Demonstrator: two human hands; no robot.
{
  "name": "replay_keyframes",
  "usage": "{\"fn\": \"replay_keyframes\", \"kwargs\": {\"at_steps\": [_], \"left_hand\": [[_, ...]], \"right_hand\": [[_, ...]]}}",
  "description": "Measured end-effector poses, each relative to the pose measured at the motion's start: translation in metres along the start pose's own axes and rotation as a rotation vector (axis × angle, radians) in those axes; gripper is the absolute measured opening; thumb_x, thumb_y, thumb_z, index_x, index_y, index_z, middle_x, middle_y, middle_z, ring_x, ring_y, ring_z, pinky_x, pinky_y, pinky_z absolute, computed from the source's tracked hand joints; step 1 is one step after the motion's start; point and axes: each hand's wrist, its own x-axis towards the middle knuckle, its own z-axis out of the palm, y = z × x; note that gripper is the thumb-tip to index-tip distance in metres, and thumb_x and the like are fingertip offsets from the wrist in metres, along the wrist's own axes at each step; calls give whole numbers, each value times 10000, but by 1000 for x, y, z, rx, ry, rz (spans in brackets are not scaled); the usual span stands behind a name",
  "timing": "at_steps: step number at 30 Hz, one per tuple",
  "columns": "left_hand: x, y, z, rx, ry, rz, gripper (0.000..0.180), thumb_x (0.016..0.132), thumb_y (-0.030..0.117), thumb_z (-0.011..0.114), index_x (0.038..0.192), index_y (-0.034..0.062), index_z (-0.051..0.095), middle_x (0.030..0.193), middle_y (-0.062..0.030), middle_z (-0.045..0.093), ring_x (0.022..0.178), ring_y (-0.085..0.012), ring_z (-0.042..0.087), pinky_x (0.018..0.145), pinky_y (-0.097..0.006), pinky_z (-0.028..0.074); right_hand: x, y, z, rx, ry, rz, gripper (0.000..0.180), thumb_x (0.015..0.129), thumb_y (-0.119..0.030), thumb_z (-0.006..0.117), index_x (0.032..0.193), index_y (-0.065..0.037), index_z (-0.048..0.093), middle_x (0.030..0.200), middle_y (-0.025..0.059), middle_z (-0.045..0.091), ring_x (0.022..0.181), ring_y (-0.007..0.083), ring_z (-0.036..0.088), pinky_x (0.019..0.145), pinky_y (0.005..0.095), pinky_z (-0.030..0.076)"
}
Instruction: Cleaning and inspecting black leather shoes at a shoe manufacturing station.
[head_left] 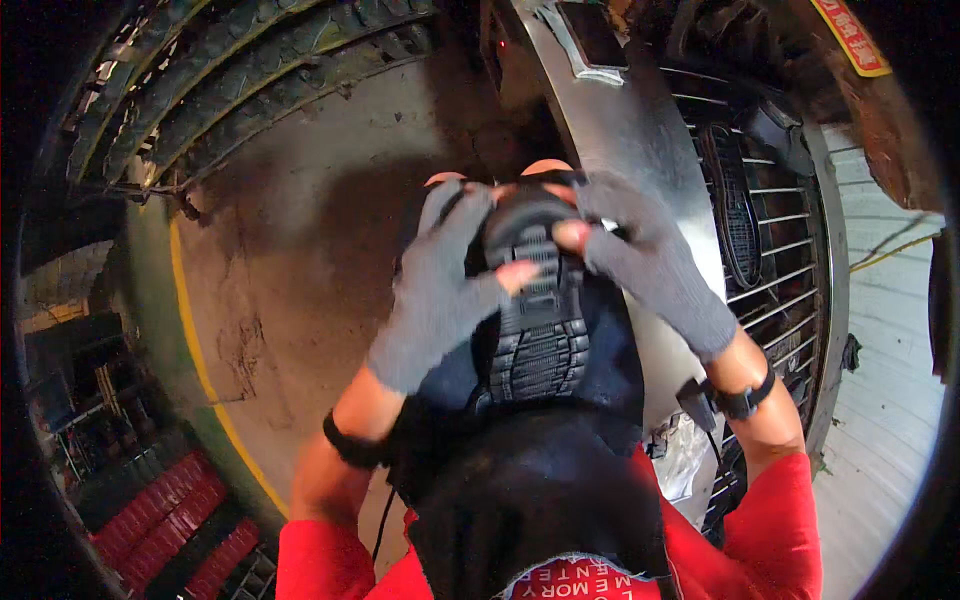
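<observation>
Both my hands wear grey fingerless gloves and grip a dark shoe [540, 330] held sole-up in front of my chest. The shoe's black ribbed outsole faces me, toe end pointing away. My left hand [440, 285] wraps the left side of the toe, thumb pressing on the sole. My right hand [640, 255] clamps the right side of the toe, fingertips on the sole's edge. A black apron [530, 500] lies under the shoe's heel.
A metal machine housing [620, 120] stands right behind the shoe. A wire rack [780, 260] at right holds another black outsole [735, 205]. Concrete floor [300, 260] with a yellow line [195, 340] at left; red crates [160, 520] at lower left.
</observation>
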Motion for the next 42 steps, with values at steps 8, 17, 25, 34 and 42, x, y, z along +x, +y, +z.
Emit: {"fn": "replay_keyframes", "kwargs": {"at_steps": [8,17,25,34,42], "left_hand": [[-57,44,-32,-302,-331,260,472,653,368,963,1098,264,844,1000,-28,527,938,-274,581,880,-458,492],[8,25,5,-286,26,-248,596,811,176,867,1340,-19,674,1220,-146,700,976,-290,584,887,-403,512],[36,5,-6,-284,-86,-354,620,810,242,869,1353,18,670,1153,-131,690,971,-290,589,894,-384,499],[35,-33,-21,-662,-373,-306,931,879,362,867,1612,16,407,1504,-144,478,1354,-261,513,1114,-366,437],[-4,41,-19,-595,-372,-60,1378,652,513,961,1685,2,207,1696,-271,260,1596,-399,271,1285,-466,249]], "right_hand": [[-70,-33,-24,217,-431,-7,593,606,-326,1002,1068,-87,717,1086,103,677,1168,402,614,1076,492,467],[-21,4,18,699,93,547,540,777,-90,910,1238,-79,629,1118,17,580,1079,149,534,1027,316,419],[8,33,19,644,18,406,620,773,-87,892,1301,-92,567,1049,0,485,1010,132,483,943,291,406],[26,31,26,671,-5,450,923,844,-563,763,1556,-26,528,947,13,472,846,153,488,770,314,394],[-56,-32,-11,314,-27,112,737,916,-503,740,1443,-8,595,918,86,606,810,235,589,780,371,496]]}}
